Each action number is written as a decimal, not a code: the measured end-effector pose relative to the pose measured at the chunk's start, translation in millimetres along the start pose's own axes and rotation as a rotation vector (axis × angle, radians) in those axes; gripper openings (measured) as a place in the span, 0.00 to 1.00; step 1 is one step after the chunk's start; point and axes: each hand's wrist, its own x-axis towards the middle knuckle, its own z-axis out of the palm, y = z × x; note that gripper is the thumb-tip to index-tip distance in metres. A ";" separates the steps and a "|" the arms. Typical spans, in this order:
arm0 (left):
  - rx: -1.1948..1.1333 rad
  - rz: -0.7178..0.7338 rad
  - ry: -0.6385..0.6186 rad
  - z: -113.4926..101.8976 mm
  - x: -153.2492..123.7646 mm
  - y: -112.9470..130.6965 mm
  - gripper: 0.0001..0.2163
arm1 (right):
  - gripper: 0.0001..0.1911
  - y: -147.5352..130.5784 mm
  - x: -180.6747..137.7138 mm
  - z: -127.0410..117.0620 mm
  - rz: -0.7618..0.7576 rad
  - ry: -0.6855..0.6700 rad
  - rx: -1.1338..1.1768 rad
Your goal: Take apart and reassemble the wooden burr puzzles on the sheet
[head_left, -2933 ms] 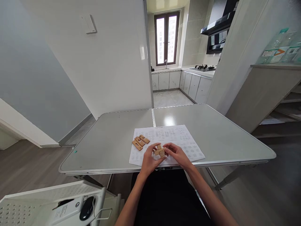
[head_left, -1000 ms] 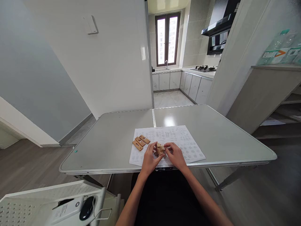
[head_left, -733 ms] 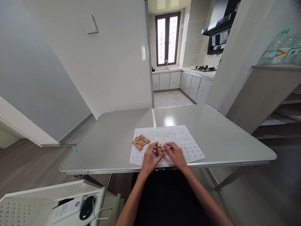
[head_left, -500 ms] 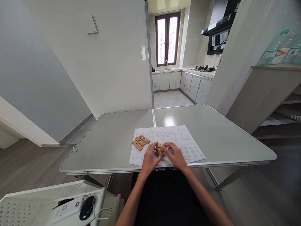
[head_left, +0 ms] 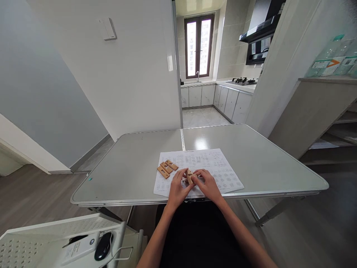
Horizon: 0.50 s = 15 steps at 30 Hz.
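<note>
Between my two hands, just above the paper, are wooden puzzle pieces (head_left: 190, 177) held together. My left hand (head_left: 177, 188) closes on them from the left, its thumb along the near side. From the right, the fingers of my right hand (head_left: 208, 185) press on the same pieces. How the pieces fit together is partly hidden by my fingers. Left of my hands, three flat wooden pieces (head_left: 166, 168) with cut-out slots lie side by side on the printed paper sheet (head_left: 206, 160), which shows rows of small diagrams.
The paper lies at the near edge of a grey folding table (head_left: 264, 160). A white plastic basket (head_left: 30, 227) at lower left holds a black mouse (head_left: 103, 246) and a white box (head_left: 79, 248). Plastic bottles (head_left: 329, 56) stand on a ledge at right.
My right fingers have shifted slightly, closing in on the wooden pieces, which have turned a little. The three flat pieces and the paper have stayed in place.
</note>
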 end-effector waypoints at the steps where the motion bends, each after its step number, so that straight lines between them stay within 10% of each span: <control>1: 0.002 0.004 0.008 0.2 -0.1 0.5 0.27 | 0.11 0.1 0.1 0.2 0.011 0.007 -0.003; 15: 0.014 0.045 0.069 -1.4 -1.5 4.4 0.27 | 0.20 2.7 1.0 4.1 0.061 0.057 -0.020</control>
